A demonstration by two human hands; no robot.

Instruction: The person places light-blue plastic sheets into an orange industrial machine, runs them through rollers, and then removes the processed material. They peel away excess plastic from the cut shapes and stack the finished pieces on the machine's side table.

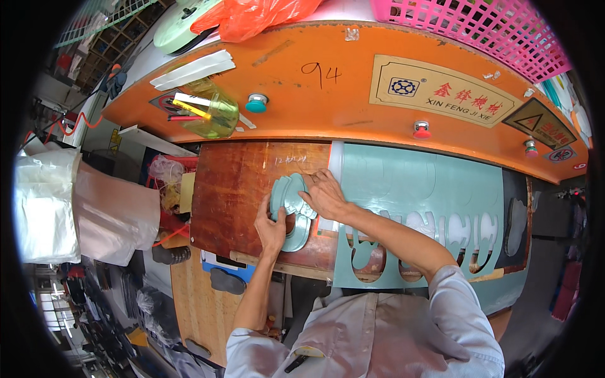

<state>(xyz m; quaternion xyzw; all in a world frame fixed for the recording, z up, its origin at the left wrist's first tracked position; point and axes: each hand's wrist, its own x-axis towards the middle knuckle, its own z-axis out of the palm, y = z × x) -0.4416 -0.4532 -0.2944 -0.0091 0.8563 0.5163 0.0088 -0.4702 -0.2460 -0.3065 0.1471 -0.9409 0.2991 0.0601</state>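
Striped shirt cloth [403,327] is seen closest, on the near side of the big teal sheet [391,170], which has curvy holes cut in it. To the left of that sheet, a stack of teal pieces [293,189] is seen on or just over a brown board [230,189]. Its left side is touched by the left hand [270,228], with thumb and fingers a bit apart; its right side is touched by the right hand [324,194]. How tightly it is squeezed cannot be told. Past the sheet, an orange machine [340,107] can be seen. It looks as if the pieces are being tidied into a pile, and the edges are uneven. For the next move, gentle, even pushes on both sides seem to be needed.
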